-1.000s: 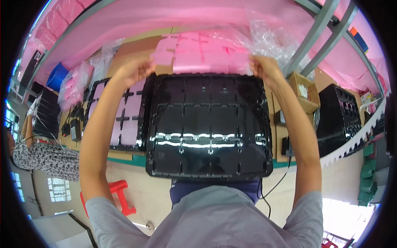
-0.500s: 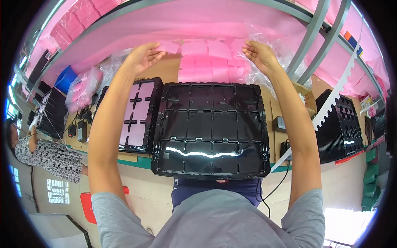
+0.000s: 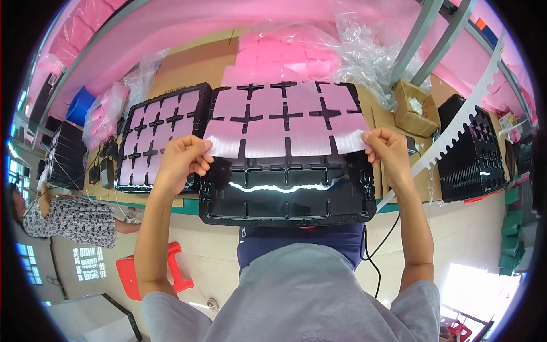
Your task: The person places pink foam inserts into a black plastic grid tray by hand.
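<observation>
A pink foam sheet [image 3: 268, 134] with cross-shaped cut-outs stretches between my two hands, over the far part of a black plastic tray [image 3: 288, 211]. My left hand [image 3: 185, 159] pinches its near left corner. The near right corner is gripped between the thumb and fingers of my right hand [image 3: 388, 151]. Through the cut-outs the black tray shows, and its near part with shallow compartments lies uncovered. Beyond the tray sits a stack of similar pink sheets [image 3: 285, 57] in clear plastic.
To the left stands another black tray [image 3: 202, 94] lined with pink foam. At the right are a small cardboard box [image 3: 413, 114], a stack of black trays [image 3: 473, 154] and a white notched strip [image 3: 456, 142]. A red stool [image 3: 128, 276] and another person [image 3: 68, 219] are at left.
Both hands have come from the far stack toward me, bringing a pink foam sheet over the black tray. The far part of the tray is now covered.
</observation>
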Motion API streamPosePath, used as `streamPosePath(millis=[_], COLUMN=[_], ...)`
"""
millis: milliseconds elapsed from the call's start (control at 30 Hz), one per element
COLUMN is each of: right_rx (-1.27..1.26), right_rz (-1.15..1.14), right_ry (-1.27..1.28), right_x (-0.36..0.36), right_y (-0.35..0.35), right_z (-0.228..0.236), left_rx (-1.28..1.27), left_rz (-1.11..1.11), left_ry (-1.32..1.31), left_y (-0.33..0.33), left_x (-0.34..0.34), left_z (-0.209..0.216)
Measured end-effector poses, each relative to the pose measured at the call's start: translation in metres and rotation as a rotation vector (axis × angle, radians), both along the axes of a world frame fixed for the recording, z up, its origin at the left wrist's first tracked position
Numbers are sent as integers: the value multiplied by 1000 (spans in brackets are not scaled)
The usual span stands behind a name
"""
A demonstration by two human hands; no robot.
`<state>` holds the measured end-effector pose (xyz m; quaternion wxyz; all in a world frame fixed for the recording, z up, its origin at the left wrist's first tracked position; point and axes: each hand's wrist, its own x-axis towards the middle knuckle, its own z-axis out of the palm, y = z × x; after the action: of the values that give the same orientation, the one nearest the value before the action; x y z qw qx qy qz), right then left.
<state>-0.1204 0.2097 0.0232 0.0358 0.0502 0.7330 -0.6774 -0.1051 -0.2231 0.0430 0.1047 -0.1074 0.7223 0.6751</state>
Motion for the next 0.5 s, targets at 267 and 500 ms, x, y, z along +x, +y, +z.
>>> streamPosePath(millis=[267, 500], right_rx=[-9, 70], right_rz=[-76, -69], right_ry=[-14, 44], right_x=[45, 75], right_y=[-3, -13], right_z=[-13, -11], left_rx=[-111, -122], left_rz=[84, 148], left_ry=[11, 103], left_y=[8, 25], left_x=[46, 75], left_z=[-19, -23])
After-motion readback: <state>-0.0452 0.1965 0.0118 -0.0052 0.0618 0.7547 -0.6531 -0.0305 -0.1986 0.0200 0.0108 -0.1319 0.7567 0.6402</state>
